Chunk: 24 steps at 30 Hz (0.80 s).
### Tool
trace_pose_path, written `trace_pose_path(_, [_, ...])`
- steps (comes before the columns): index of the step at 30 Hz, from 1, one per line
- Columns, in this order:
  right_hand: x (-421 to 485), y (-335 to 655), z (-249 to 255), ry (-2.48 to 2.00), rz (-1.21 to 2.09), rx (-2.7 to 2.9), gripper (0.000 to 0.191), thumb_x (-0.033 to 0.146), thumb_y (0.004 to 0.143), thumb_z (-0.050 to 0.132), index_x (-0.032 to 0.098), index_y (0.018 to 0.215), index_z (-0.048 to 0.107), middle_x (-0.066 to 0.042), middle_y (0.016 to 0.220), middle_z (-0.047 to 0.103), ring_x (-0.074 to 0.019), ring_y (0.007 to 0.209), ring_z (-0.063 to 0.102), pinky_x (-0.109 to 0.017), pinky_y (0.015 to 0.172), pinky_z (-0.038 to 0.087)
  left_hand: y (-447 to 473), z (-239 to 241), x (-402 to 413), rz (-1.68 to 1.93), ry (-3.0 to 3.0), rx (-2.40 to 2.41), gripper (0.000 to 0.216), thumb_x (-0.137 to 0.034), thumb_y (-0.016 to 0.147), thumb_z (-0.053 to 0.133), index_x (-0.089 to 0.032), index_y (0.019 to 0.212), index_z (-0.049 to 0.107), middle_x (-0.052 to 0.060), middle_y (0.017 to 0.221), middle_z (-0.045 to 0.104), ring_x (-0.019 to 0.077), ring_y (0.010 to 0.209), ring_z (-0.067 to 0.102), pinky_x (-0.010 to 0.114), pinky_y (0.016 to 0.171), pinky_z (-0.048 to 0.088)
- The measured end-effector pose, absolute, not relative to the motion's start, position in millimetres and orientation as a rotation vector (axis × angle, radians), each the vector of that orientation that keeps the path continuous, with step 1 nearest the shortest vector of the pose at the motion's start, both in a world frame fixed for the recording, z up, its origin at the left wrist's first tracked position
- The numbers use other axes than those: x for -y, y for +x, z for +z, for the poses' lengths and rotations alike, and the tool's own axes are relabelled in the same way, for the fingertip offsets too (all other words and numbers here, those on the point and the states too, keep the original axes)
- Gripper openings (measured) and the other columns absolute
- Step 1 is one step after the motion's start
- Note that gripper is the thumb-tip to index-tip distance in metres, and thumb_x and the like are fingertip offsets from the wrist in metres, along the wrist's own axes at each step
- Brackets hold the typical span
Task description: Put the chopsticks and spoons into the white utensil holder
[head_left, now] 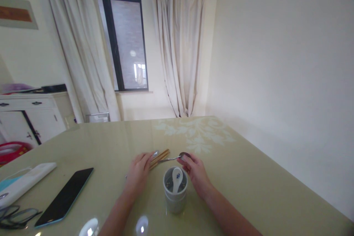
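My left hand (139, 171) is closed around a bundle of wooden chopsticks (160, 158) just above the table, left of centre. A small shiny metal end (155, 153) shows by its fingers; the rest of that piece is hidden. Between thumb and fingers, my right hand (195, 171) pinches a metal spoon (184, 155) at its bowl. The spoon's handle reaches left to the chopsticks. Between my forearms stands an upright pale utensil holder (175, 201), with a white ceramic spoon (177, 179) leaning inside, its blue-marked end up.
On the left of the glossy greenish table (110, 143) lie a dark phone or tablet (66, 195), a long white object (30, 184) and eyeglasses (19, 215). A wall (290, 81) runs along the right side. A white cabinet (41, 114) and curtains stand beyond.
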State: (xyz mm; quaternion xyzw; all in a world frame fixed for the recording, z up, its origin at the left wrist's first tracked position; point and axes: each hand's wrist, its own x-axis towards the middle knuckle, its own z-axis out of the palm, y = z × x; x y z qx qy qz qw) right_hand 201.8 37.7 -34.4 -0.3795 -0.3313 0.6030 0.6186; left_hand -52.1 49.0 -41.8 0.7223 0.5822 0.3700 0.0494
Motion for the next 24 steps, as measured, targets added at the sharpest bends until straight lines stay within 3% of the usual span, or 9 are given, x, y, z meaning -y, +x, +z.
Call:
trace_pose_path(3, [-31,196,-31,-0.801,1.463,0.780,0.046,0.048,0.063,0.099,0.018,0.093,0.082,-0.009,0.097,0.084,-0.0276,0.097,0.080,-0.032,0.078,0.059,-24,-37,-39,1.163,2.264,-1.508,0.038,-0.039,0.105,0.047,-0.031,0.127,0.077,0.007,0.127,0.078,0.0269,0.121,0.068,0.042,0.111,0.050])
trace_pose_path(9, [-19,188,-21,-0.777,1.509,0.891,0.049,0.052,0.068,0.097,0.017,0.099,0.081,-0.010,0.096,0.084,-0.0281,0.092,0.080,-0.036,0.082,0.060,-6,-36,-31,1.161,2.191,-1.361,0.029,-0.040,0.102,0.055,-0.027,0.102,0.081,0.007,0.100,0.079,0.0276,0.102,0.072,0.039,0.095,0.055])
trace_pose_path(13, [-18,192,-19,-0.828,1.416,0.878,0.058,0.057,0.068,0.096,0.021,0.110,0.079,-0.010,0.112,0.081,-0.0295,0.099,0.079,-0.039,0.085,0.059,-34,-35,-43,1.281,2.038,-1.593,0.034,-0.036,0.103,0.048,-0.023,0.104,0.079,0.008,0.106,0.078,0.0265,0.103,0.073,0.037,0.096,0.056])
trace_pose_path(15, [-18,196,-16,-0.844,1.337,0.928,0.056,0.060,0.072,0.093,0.021,0.109,0.078,-0.009,0.110,0.080,-0.0274,0.097,0.077,-0.037,0.083,0.057,-55,-36,-48,1.275,2.004,-1.882,0.035,-0.033,0.104,0.046,-0.021,0.110,0.079,0.010,0.112,0.078,0.0272,0.107,0.072,0.037,0.100,0.053])
trace_pose_path(19, [-16,203,-8,-0.798,1.257,1.075,0.047,0.059,0.076,0.091,0.020,0.097,0.076,-0.005,0.090,0.076,-0.0221,0.088,0.069,-0.031,0.078,0.051,-84,-38,-50,0.827,2.054,-2.398,0.036,-0.031,0.107,0.045,-0.023,0.116,0.079,0.010,0.119,0.077,0.0295,0.111,0.071,0.038,0.095,0.052])
trace_pose_path(24, [-9,205,-3,-0.760,1.358,1.202,0.042,0.050,0.070,0.097,0.020,0.090,0.074,0.000,0.085,0.068,-0.0169,0.076,0.061,-0.027,0.070,0.046,-82,-36,-47,0.477,2.142,-2.490,0.041,-0.024,0.109,0.040,-0.025,0.121,0.079,0.009,0.122,0.077,0.0283,0.116,0.068,0.037,0.093,0.049])
